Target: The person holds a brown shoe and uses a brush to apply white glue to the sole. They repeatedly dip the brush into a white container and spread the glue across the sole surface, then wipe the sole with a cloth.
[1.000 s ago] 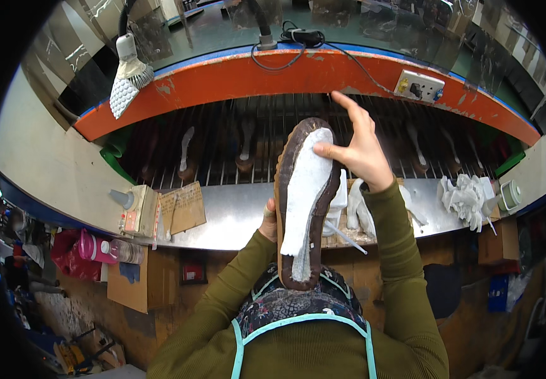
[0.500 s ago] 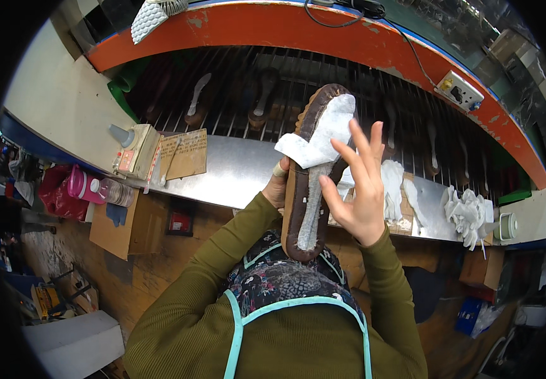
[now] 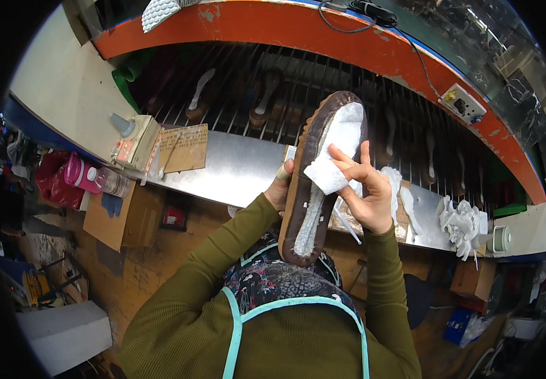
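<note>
A brown shoe point(image 3: 295, 221) is tilted in front of me with its underside facing up and its scalloped edge on the left. My left hand point(image 3: 278, 189) grips its left side, thumb on the rim. White padding point(image 3: 343, 123) covers the far, broad part of the underside, and its near end is lifted as a loose flap. My right hand point(image 3: 372, 199) pinches that flap between thumb and fingers. Below it, a grey-white strip point(image 3: 311, 224) runs along the narrow part toward the near end.
Behind the metal ledge point(image 3: 228, 167), metal rods carry several dark shoes point(image 3: 261, 101) under an orange beam point(image 3: 247, 28). Cardboard point(image 3: 186, 148) and a glue pot point(image 3: 137, 142) sit at left. White padding pieces point(image 3: 394, 183) and crumpled white gloves point(image 3: 459, 218) lie at right.
My right hand has gone from spread fingers to a pinch on the padding's flap. The flap has shifted right and nearer, and the padding's far part lies flatter on the shoe.
</note>
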Motion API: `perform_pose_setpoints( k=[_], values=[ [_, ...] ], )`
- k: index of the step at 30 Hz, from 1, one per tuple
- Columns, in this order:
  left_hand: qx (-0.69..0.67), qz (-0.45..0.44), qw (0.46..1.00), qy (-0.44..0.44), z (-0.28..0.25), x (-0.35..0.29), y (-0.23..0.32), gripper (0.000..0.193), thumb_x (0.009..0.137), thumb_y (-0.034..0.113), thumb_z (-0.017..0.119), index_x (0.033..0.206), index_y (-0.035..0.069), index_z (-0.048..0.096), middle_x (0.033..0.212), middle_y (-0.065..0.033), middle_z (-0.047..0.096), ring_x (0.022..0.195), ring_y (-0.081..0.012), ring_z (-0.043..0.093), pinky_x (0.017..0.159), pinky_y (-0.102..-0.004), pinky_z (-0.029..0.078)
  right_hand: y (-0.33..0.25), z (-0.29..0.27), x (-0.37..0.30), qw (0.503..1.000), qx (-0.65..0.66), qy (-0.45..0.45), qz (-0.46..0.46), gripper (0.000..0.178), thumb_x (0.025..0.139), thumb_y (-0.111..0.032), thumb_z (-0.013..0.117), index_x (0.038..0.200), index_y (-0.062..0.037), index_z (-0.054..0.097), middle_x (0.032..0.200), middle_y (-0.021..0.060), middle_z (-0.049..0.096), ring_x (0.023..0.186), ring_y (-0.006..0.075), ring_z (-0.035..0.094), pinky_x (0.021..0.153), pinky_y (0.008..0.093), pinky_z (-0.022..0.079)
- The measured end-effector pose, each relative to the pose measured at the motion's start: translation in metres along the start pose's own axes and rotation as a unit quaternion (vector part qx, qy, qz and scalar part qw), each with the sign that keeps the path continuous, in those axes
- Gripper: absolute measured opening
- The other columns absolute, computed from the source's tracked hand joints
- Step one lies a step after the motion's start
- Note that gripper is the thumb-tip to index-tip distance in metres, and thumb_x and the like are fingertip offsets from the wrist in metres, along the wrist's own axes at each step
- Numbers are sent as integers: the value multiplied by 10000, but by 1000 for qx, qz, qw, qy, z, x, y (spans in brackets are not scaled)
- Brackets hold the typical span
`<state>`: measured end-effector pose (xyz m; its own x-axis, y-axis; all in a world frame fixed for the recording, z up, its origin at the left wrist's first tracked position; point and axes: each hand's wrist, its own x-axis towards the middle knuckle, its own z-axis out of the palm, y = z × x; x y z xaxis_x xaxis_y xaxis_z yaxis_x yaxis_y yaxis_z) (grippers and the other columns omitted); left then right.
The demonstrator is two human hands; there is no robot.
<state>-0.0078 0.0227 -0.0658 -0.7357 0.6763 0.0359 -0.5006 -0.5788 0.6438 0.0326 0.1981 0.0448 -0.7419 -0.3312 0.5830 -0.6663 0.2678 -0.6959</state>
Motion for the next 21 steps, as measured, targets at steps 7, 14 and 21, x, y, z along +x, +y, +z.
perform_pose_setpoints(
  k=[7, 14, 21],
  values=[
    [-71, 23, 997, -33, -1, 4, -1, 929, 720, 701, 651, 1333, 33, 448, 1218, -150, 577, 1110, -246, 599, 953, -386, 519, -10, 10, -3, 998, -58, -9, -29, 206, 710, 69, 689, 840, -73, 616, 1102, 117, 689, 1218, 275, 556, 1159, 486, 96],
    [-52, 35, 998, -8, 7, 0, 6, 997, 712, 726, 624, 1401, 52, 371, 1282, -192, 522, 1163, -309, 558, 1003, -430, 485, -13, 33, -31, 984, -154, 40, -84, 268, 631, 106, 643, 839, -63, 636, 1078, 111, 695, 1123, 267, 626, 1128, 482, 246],
    [-41, 69, 997, -15, 9, -1, 11, 981, 752, 721, 583, 1436, 66, 327, 1370, -193, 460, 1225, -325, 506, 1035, -449, 451, -16, 37, -31, 985, -158, -19, -67, 216, 669, 75, 654, 847, -46, 630, 1078, 136, 694, 1151, 301, 604, 1137, 472, 220]
  ],
)
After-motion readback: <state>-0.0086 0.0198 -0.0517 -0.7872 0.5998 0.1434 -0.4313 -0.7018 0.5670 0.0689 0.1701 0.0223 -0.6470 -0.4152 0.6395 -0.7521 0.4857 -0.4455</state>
